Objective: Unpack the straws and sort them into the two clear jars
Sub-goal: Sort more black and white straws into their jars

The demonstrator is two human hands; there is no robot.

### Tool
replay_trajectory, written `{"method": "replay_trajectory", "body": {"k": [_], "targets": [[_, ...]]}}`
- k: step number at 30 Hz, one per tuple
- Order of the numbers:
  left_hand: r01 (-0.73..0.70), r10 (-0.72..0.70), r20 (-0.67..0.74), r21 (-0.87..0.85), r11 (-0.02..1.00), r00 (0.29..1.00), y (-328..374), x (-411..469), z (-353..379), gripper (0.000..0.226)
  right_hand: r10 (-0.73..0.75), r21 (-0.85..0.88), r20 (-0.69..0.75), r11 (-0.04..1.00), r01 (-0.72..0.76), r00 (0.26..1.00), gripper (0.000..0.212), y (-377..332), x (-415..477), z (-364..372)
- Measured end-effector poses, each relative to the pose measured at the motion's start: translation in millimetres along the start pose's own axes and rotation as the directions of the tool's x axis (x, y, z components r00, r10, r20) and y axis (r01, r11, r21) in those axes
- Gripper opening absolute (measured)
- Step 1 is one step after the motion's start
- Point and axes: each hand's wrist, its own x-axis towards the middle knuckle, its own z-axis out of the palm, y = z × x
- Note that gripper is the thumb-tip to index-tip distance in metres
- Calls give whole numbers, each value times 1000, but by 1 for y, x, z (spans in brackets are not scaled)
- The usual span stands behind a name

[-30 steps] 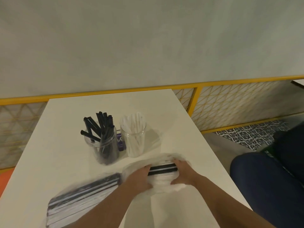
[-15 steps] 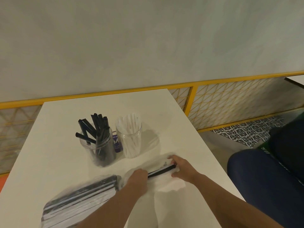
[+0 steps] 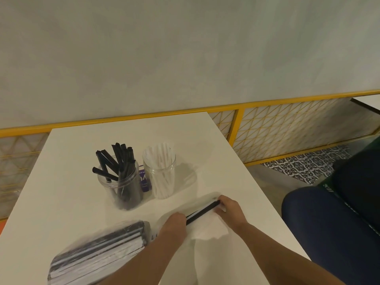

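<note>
Everything is set out on a white rectangular table (image 3: 61, 202): a big clear plastic pack of black and white straws (image 3: 98, 249) is laid at the near left. Behind it a clear jar of black straws (image 3: 121, 188) is stood just left of a clear jar of white straws (image 3: 161, 177). Nearer the right edge, over a crumpled white wrapper (image 3: 207, 231), the left hand (image 3: 173, 225) and right hand (image 3: 230, 208) are curled round opposite ends of a thin bundle of black straws (image 3: 202, 211).
</note>
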Motion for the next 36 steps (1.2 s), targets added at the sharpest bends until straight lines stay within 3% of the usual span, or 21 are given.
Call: {"method": "replay_trajectory", "body": {"k": [5,11,14,22,24,26,31,36], "targets": [[17,-18,-26,-33,999,1000,-5,-2,-2,34,25,11,69,1000,-26,997,16,9,0,-2],[-37,43,19,-256,966,999,-12,-3,-22,39,58,46,95,997,-62,994,17,8,7,-3],[-80,97,21,-407,910,995,-16,-4,-25,42,108,93,137,988,-121,985,31,-2,10,-5],[-60,70,-17,-729,682,997,-21,-8,-46,40,-40,-390,136,916,91,990,69,-15,16,3],[-42,51,-15,-804,593,999,-23,-12,-50,29,-83,-550,191,816,177,978,60,-13,13,7],[-44,45,-23,-838,543,999,-25,-14,-52,23,-99,-597,212,775,209,972,48,-12,10,11],[-61,68,-28,-825,561,997,-33,-15,-51,25,-86,-581,157,798,162,984,52,-12,7,18],[-51,155,83,-709,703,984,-37,-20,-54,28,-48,-461,102,883,90,994,71,-22,10,14]]}}
